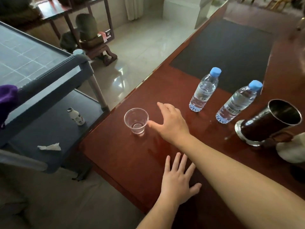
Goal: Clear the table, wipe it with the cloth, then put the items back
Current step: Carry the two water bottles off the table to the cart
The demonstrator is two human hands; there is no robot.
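Both hands (179, 182) (171, 124), fingers (179, 160) spread

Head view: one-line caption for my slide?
Right hand open beside clear plastic cup on wooden table; left hand flat at table edge.

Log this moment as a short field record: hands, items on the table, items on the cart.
right hand: open, thumb tip at the clear plastic cup, fingers spread
left hand: flat on the table
on table: cup, two water bottles with blue caps, dark metal cup
on cart lower shelf: small white bottle, crumpled tissue
cart rail: purple cloth
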